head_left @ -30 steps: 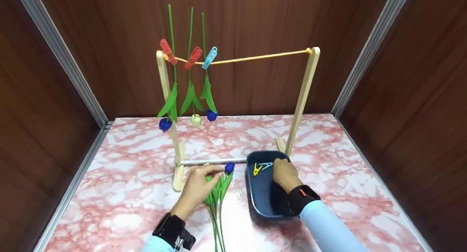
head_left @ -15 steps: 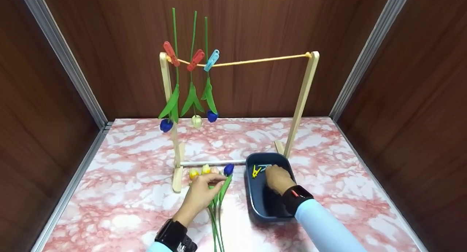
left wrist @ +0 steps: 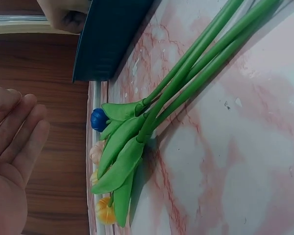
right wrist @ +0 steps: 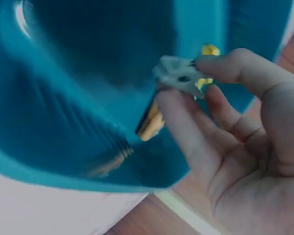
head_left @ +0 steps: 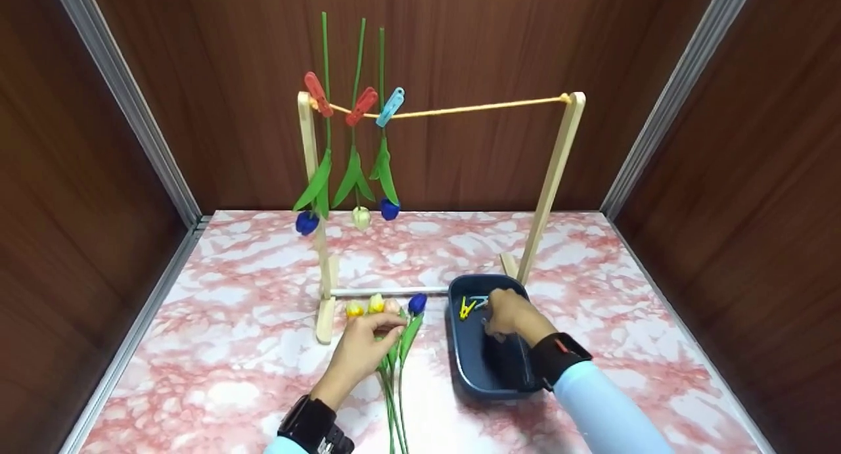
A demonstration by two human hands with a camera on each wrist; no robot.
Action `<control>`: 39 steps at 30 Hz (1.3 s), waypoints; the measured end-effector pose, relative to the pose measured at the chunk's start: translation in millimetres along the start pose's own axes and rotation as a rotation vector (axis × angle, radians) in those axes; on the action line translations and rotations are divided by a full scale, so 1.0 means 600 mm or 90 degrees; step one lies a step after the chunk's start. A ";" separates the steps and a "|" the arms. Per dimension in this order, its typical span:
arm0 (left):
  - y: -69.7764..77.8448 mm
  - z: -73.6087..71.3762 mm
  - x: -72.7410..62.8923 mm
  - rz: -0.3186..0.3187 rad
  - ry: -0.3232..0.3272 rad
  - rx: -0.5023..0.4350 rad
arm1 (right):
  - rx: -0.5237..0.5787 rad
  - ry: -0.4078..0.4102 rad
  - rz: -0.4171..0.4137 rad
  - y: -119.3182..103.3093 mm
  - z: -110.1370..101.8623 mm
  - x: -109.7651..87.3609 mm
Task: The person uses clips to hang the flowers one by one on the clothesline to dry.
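Note:
My right hand (head_left: 511, 313) is over the dark blue tub (head_left: 460, 368), pinching a grey clothespin (right wrist: 179, 76) between thumb and fingers. A yellow clothespin (head_left: 467, 308) and a light blue clothespin (head_left: 481, 301) lie near the tub's far end, the latter partly behind the hand. My left hand (head_left: 364, 349) hovers over a bunch of artificial tulips (left wrist: 174, 81) on the table; the left wrist view shows its fingers (left wrist: 24, 127) relaxed and apart from the flowers. Blue (head_left: 417, 303), yellow-white and pale pink heads show beyond it, with the stems toward me.
A wooden frame (head_left: 555, 184) with a yellow cord (head_left: 473, 108) stands behind. Three tulips hang head down from the cord's left part, held by two red clothespins (head_left: 318, 94) and a blue clothespin (head_left: 390, 107). Dark wood-grain panels (head_left: 420, 158) enclose the marbled table (head_left: 217, 388).
My right hand has shifted about inside the tub and now shows a grey clothespin in its fingers. The left hand stays over the tulips, slightly nearer me, uncovering more flower heads.

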State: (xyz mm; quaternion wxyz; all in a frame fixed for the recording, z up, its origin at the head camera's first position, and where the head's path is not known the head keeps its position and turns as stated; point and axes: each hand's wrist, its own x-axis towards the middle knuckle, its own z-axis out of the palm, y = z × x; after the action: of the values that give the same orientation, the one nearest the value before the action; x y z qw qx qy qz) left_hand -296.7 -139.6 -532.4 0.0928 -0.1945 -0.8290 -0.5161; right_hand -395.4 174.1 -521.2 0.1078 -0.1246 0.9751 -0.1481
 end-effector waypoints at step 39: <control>0.111 0.032 0.053 -0.081 0.093 -0.146 | 0.534 0.127 -0.313 -0.172 -0.076 -0.092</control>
State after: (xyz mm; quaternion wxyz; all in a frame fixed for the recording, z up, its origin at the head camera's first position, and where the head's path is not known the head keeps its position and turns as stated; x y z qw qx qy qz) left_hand -296.7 -89.0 -475.1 0.0972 -0.1129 -0.7662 -0.6251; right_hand -332.9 105.7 -436.6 0.0167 -0.2817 0.7787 -0.5603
